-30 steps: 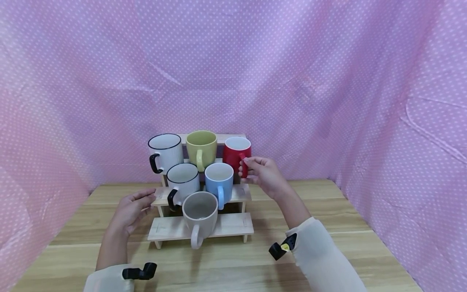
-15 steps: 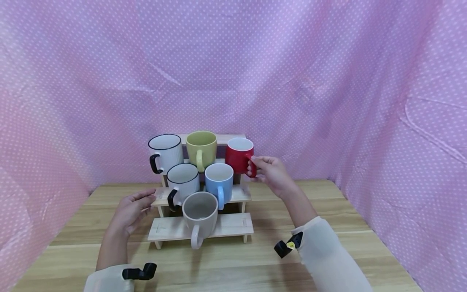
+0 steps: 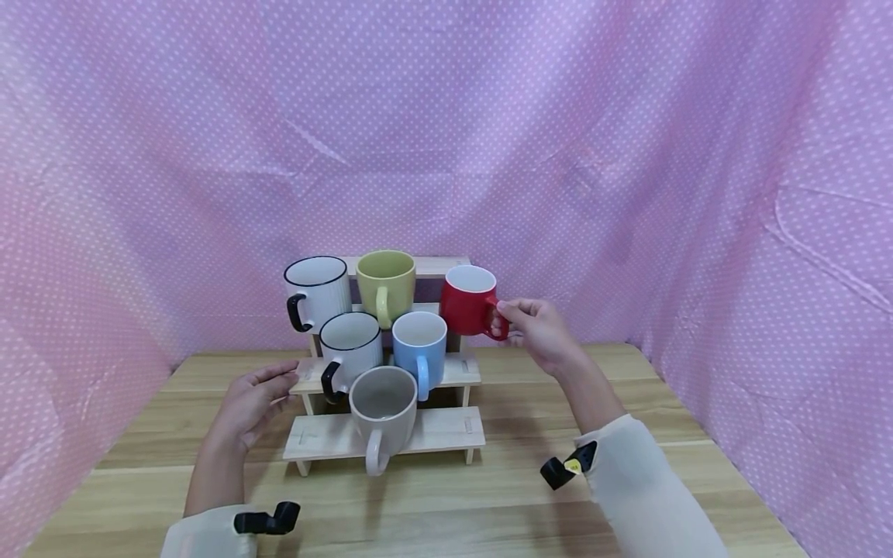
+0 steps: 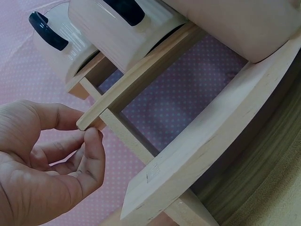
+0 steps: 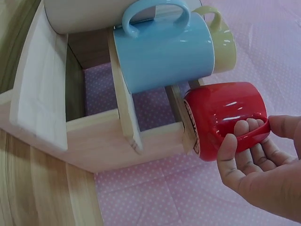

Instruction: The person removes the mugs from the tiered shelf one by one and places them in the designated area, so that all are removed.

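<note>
My right hand (image 3: 540,333) holds a red mug (image 3: 466,306) by its handle, fingers through the loop and thumb on top. The mug is upright with a white inside, at the right end of the tiered wooden stand (image 3: 328,438); in the right wrist view its base is right at the shelf's end. With my left hand (image 3: 254,403) I pinch the left end of the middle shelf (image 4: 101,106) between thumb and fingertip. A light blue mug (image 3: 418,353) stands on the middle tier, left of the red one. The yellow-green mug (image 3: 385,287) is up on the top tier.
A white mug (image 3: 317,294) with black rim and handle stands at the top left, a similar white mug (image 3: 350,349) below it. On the lowest shelf sits a beige mug (image 3: 382,403). Wood-grain table (image 3: 446,511) underneath; pink dotted cloth (image 3: 446,139) hangs behind.
My right hand has moved the red mug to the right, out toward the stand's right end, and slightly nearer. The left hand and the other mugs stay where they were.
</note>
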Demonstrator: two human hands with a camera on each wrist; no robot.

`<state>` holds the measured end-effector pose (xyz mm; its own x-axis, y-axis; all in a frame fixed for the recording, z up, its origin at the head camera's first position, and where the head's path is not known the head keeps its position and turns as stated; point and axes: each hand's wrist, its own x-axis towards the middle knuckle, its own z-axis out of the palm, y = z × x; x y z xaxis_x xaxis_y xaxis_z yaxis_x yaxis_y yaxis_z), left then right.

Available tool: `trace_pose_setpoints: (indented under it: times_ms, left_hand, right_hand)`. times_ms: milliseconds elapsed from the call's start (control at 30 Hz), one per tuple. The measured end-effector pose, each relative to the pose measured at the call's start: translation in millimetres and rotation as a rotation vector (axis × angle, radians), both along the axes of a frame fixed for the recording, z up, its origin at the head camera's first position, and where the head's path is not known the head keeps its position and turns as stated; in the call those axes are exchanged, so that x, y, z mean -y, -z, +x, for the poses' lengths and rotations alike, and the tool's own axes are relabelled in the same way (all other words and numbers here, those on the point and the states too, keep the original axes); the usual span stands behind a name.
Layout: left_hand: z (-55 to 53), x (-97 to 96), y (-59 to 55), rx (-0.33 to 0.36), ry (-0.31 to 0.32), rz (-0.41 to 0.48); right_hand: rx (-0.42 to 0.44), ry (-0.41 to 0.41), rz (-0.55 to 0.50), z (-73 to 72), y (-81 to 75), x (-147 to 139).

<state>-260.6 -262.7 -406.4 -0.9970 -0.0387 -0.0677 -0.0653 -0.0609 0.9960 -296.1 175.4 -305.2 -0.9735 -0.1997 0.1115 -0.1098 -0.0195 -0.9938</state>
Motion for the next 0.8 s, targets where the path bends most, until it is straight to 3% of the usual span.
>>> trace_pose_setpoints:
  times_ms: [433,800]
  left_hand:
    - [0.8,2.0,1.4,-0.026,0.004,-0.038]
    - [1.5,1.3,0.6,-0.019,0.008,-0.017]
  right_hand:
    - [-0.072,0.015,-0.066,4.8,9.8,-37.6]
    - [-0.062,0.080,-0.085,8.7,21.9,-83.2]
